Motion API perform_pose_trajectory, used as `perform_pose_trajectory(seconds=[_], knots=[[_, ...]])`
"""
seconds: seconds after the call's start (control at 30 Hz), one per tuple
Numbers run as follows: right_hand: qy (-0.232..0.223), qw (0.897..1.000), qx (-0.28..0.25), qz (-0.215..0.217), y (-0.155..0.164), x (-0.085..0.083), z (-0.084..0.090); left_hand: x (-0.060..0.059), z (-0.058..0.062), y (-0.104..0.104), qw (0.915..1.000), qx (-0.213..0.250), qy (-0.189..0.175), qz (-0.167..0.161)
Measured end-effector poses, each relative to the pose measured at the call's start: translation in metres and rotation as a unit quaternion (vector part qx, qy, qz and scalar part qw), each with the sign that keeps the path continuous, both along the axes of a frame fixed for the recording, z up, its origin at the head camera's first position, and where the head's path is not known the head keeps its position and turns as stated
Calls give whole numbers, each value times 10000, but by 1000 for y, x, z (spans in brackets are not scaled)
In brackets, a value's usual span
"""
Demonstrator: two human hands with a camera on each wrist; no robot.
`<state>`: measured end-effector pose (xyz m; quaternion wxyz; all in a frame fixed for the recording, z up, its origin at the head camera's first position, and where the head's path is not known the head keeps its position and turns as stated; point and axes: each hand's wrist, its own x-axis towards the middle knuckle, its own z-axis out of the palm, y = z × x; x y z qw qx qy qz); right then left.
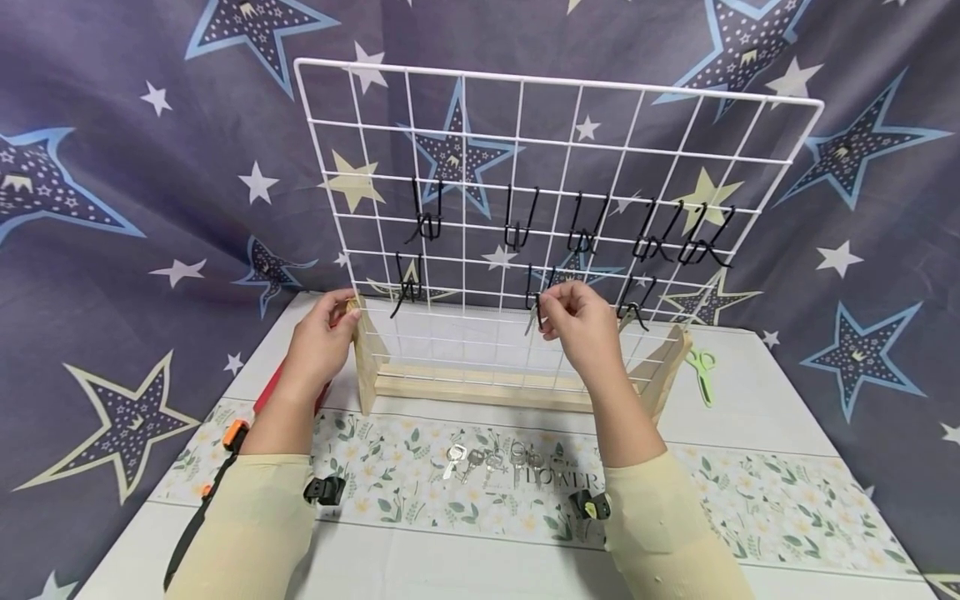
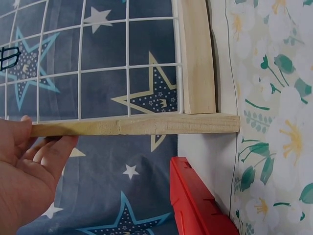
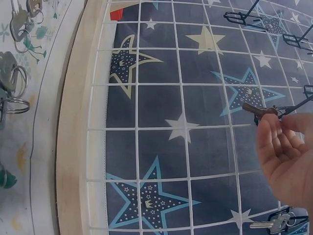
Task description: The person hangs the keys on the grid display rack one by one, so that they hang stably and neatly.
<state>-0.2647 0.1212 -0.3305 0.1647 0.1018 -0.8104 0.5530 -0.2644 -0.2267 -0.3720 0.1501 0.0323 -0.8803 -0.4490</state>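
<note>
A white wire grid stands in a wooden stand, with black hooks hung on it in two rows. My left hand grips the top of the stand's left wooden side post, thumb on one face and fingers on the other. My right hand pinches a key between thumb and fingertips, right at a black hook in the lower row. In the right wrist view this key looks dark, and the fingers hide part of it. Another key hangs from a hook beyond the right hand.
Several silver keys with rings lie on the floral table runner in front of the stand. Green scissors lie right of it. A red object sits by the left post. A star-patterned curtain hangs behind.
</note>
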Motion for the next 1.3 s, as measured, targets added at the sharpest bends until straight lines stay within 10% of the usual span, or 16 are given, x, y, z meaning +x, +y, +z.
perform_pose_trajectory(seconds=[0.83,1.3], knots=[[-136,9969,746,205,25,32,-4,-1,-2,0,9999,25,131,-54],[-1591,9553,2351,826,45,57,-26,-1,-2,1,10000,57,40,-53]])
